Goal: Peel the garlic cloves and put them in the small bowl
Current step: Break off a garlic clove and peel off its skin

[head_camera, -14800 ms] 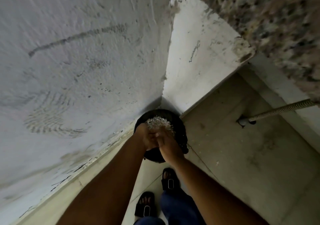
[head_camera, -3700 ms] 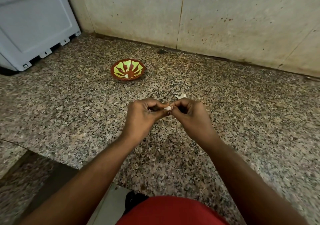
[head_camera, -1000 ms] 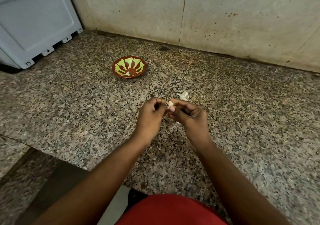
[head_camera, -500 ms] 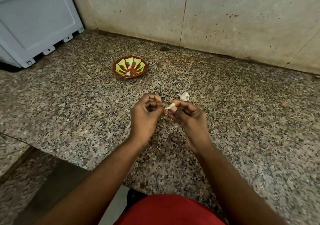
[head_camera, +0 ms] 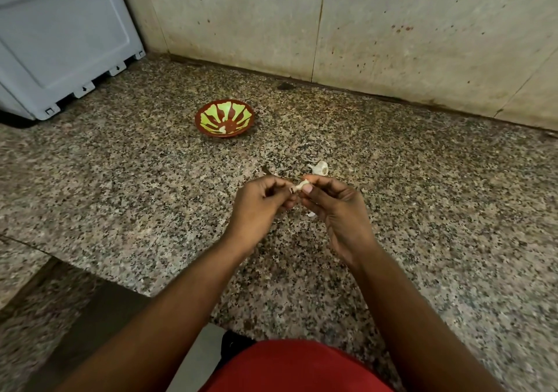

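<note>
A pale garlic clove (head_camera: 302, 185) is held above the granite counter, between both hands. My right hand (head_camera: 335, 210) pinches it with thumb and fingertips. My left hand (head_camera: 259, 207) has its fingers curled at the clove's left end, pinching its tip or skin. A second piece of garlic (head_camera: 320, 168) lies on the counter just beyond my right hand. The small red bowl with green petals (head_camera: 225, 118) stands further back to the left, with a peeled white clove (head_camera: 222, 129) inside it.
The speckled granite counter (head_camera: 422, 210) runs to a stained tiled wall (head_camera: 362, 29) at the back. A grey plastic appliance (head_camera: 60, 38) stands at the far left. Small bits of white skin (head_camera: 308, 215) lie under my right hand. The counter's front edge drops off at lower left.
My hands stay together over the same spot, working the clove. The left hand has closed in on the clove's end again after drawing slightly apart half a second ago.
</note>
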